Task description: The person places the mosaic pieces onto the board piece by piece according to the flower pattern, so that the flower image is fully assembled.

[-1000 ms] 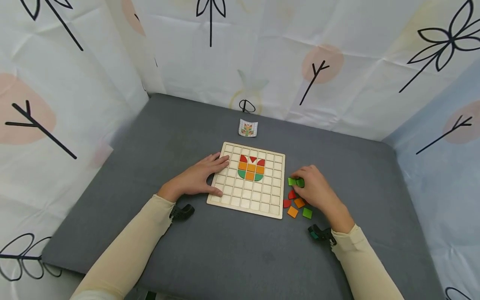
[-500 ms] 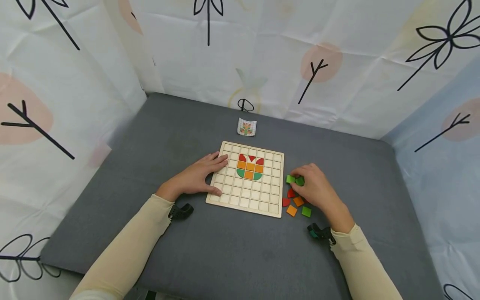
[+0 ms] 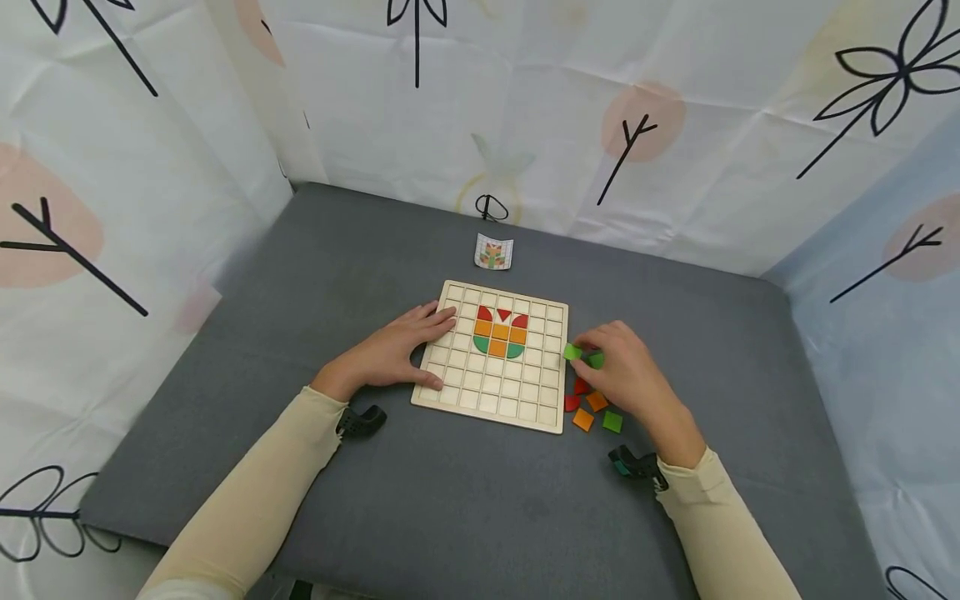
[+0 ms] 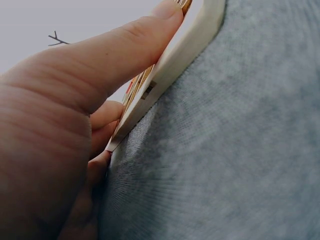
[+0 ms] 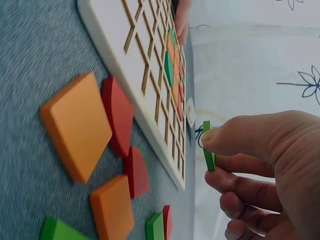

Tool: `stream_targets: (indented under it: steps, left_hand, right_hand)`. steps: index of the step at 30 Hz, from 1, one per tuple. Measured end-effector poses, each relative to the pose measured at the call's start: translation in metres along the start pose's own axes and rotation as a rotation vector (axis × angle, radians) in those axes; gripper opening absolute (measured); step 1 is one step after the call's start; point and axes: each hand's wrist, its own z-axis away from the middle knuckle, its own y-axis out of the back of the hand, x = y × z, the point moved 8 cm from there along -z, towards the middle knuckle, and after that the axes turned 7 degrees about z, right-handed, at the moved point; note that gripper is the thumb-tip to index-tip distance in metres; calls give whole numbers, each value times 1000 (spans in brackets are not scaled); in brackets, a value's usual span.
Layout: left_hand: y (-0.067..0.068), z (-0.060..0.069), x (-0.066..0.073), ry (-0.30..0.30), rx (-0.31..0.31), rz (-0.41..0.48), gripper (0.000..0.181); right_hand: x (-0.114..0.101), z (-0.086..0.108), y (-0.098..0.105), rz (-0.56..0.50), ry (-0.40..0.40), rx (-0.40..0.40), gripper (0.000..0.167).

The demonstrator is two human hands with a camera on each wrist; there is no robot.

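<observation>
My left hand rests on the left side of a wooden grid board, its fingers and thumb spread over the rim. In the left wrist view the thumb lies across the board's edge. My right hand pinches a light green tile between thumb and fingers, raised beside the board's right edge. The right wrist view shows this tile edge-on. Set in the board is a pattern of orange tiles, red pieces and rounded dark green pieces.
Right of the board lie loose orange, red and green pieces; another green piece is partly behind the right hand. A small picture card lies behind the board on the grey table. Patterned cloth surrounds the table.
My right hand has lifted the light green tile and moved slightly up and left toward the board. The left hand stays on the board.
</observation>
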Motion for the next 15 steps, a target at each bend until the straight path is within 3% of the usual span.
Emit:
stream_targets:
  steps: [15]
  left_hand:
    - [-1,-1,-5,8,-5,-15,115]
  right_hand:
    - [-20,-4,3,-12,29,24,23]
